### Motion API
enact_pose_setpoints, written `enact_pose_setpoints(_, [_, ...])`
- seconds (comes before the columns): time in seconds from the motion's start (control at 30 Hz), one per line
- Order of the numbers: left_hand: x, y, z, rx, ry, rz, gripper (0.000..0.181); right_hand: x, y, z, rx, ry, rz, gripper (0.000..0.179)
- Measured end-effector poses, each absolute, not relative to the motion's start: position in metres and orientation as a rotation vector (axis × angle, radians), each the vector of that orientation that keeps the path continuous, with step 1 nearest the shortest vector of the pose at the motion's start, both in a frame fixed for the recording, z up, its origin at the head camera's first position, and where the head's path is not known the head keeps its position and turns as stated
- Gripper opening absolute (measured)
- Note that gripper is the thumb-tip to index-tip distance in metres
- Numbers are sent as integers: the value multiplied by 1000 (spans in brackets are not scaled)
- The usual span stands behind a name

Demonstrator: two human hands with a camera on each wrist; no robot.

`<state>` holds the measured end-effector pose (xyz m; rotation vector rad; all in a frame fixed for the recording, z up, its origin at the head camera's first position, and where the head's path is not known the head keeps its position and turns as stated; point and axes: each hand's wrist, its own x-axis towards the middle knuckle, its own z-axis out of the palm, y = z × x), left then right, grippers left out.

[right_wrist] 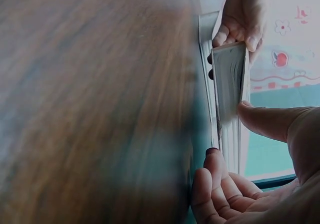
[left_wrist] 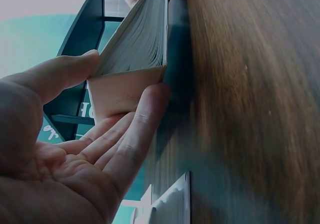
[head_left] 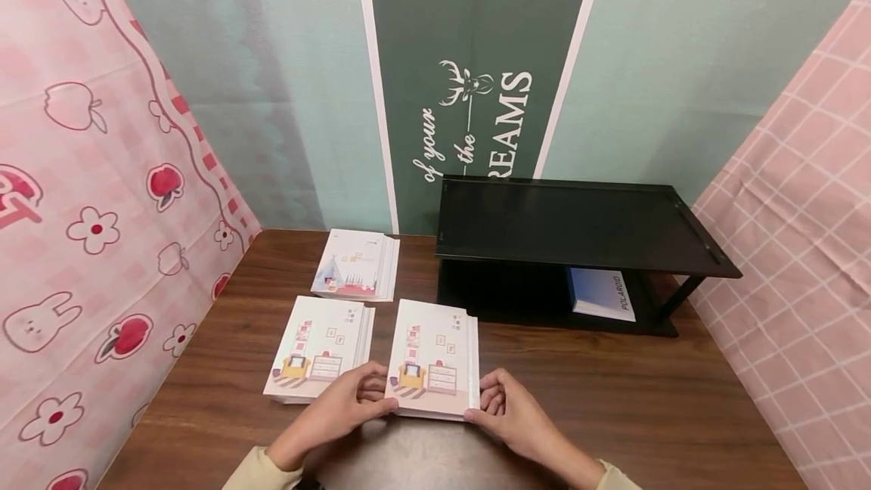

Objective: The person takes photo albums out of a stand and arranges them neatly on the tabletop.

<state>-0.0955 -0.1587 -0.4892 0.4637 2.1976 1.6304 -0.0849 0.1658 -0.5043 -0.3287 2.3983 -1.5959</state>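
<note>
A thick white photo album (head_left: 435, 354), with a yellow armchair and a dresser drawn on its cover, is between my two hands near the table's front. My left hand (head_left: 354, 399) grips its left side at the near corner. In the left wrist view, the thumb rests at the upper edge of the album's spine (left_wrist: 120, 94) and the fingers reach under it. My right hand (head_left: 513, 414) holds the right side, thumb at the near corner. The right wrist view shows its thumb (right_wrist: 265, 121) on the upper cover and fingertips at the lower one.
A similar armchair album (head_left: 320, 346) lies just left of the held one. Behind it lies another white album (head_left: 350, 263) with a tent drawing. A black two-level stand (head_left: 558, 221) occupies the back right, a blue-and-white POLAROID album (head_left: 602, 293) on its lower shelf. Patterned cloths surround the wooden table (head_left: 612, 414).
</note>
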Motion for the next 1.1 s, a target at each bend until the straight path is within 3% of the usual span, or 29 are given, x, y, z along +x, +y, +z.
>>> enact_pose_setpoints(1.1, [-94,-177,-494,387,2197,1612,42,-91,146,-503,-394,2528,-1330,43])
